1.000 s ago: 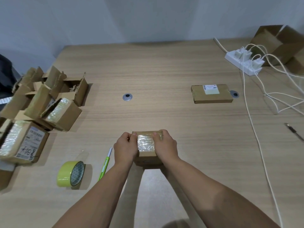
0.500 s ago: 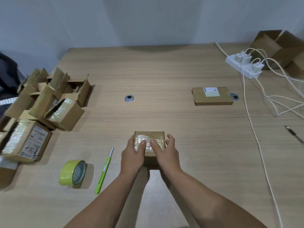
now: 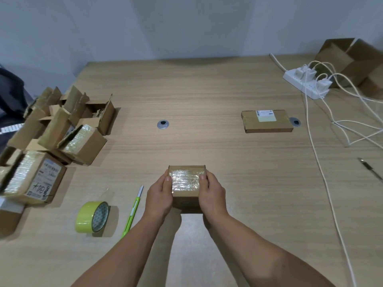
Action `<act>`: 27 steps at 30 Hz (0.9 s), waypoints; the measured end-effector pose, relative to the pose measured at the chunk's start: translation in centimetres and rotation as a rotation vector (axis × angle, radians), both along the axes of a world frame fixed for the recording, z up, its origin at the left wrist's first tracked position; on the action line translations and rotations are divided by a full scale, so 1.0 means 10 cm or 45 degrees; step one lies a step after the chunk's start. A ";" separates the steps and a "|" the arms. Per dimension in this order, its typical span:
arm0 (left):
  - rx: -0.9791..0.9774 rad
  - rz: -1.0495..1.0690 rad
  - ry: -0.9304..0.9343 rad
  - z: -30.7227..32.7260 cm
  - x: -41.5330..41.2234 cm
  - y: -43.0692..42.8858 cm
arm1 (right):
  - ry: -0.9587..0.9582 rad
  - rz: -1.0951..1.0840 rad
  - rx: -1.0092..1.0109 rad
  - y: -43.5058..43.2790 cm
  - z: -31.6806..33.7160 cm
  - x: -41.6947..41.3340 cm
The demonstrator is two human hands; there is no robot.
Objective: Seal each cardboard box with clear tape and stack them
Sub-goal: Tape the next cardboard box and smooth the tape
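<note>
- The small cardboard box (image 3: pixel 186 181) sits on the counter (image 3: pixel 207 90) at lower centre of the frame, its top glossy with tape.
- The left hand (image 3: pixel 159 196) and right hand (image 3: pixel 211 195) clamp its sides, fingers (image 3: pixel 168 179) curled round it.
- Probably light and stiff; the taped top looks slick, so hold the bare cardboard sides.

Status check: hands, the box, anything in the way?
Left hand and right hand grip small box by its sides. Top already taped. Tape roll, cutter left, clear of it.
</note>
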State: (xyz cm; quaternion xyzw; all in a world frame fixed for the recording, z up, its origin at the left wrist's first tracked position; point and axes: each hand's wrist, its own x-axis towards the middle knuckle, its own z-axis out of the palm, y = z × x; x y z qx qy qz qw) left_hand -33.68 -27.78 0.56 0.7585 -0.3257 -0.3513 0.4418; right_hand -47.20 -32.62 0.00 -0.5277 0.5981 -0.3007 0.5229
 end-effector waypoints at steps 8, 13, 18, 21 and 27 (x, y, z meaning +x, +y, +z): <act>-0.042 0.003 0.014 0.03 -0.01 -0.01 | -0.068 -0.016 0.024 -0.01 0.05 -0.02; -0.064 0.154 0.265 0.06 0.15 -0.01 | -0.123 0.097 0.157 -0.14 0.05 -0.24; -0.079 0.453 0.778 0.09 0.27 0.01 | -0.075 -0.004 0.415 -0.22 -0.13 -0.31; -0.073 0.511 0.915 0.04 0.26 -0.01 | -0.407 -0.074 0.757 -0.24 -0.22 -0.27; 0.024 0.434 0.488 -0.04 0.20 0.02 | -0.366 -0.063 0.703 -0.22 -0.10 -0.19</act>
